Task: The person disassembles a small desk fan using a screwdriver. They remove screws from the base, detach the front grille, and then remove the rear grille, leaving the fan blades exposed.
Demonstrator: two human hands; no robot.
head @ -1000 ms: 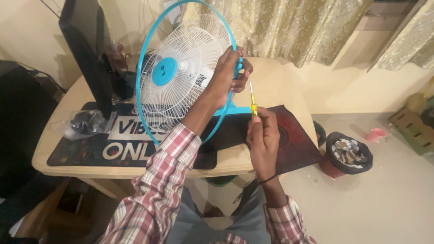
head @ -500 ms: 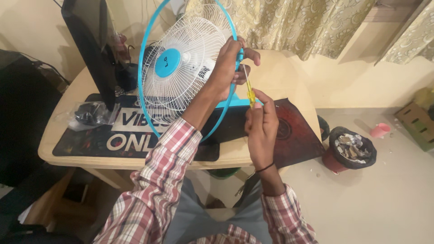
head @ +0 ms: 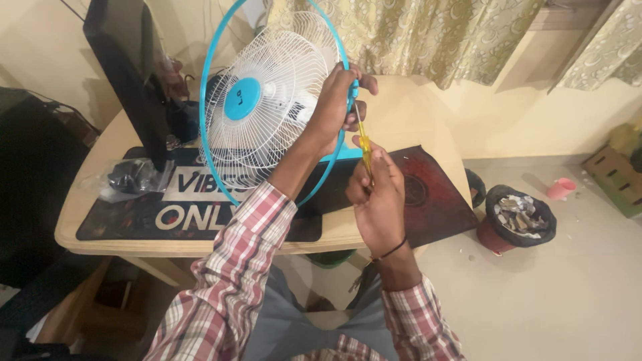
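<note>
On the wooden table (head: 414, 113) stands a fan (head: 267, 100), its top cut off. The left hand (head: 338, 107) clamps its blue rim at right. The right hand (head: 378, 197) grips a yellow screwdriver (head: 364, 144), tip hidden there.

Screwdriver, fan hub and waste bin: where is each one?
screwdriver (head: 365, 148), head view, on its yellow handle.
fan hub (head: 242, 99), head view, on the blue centre cap.
waste bin (head: 521, 215), head view, on the rubbish inside its dark rim.
</note>
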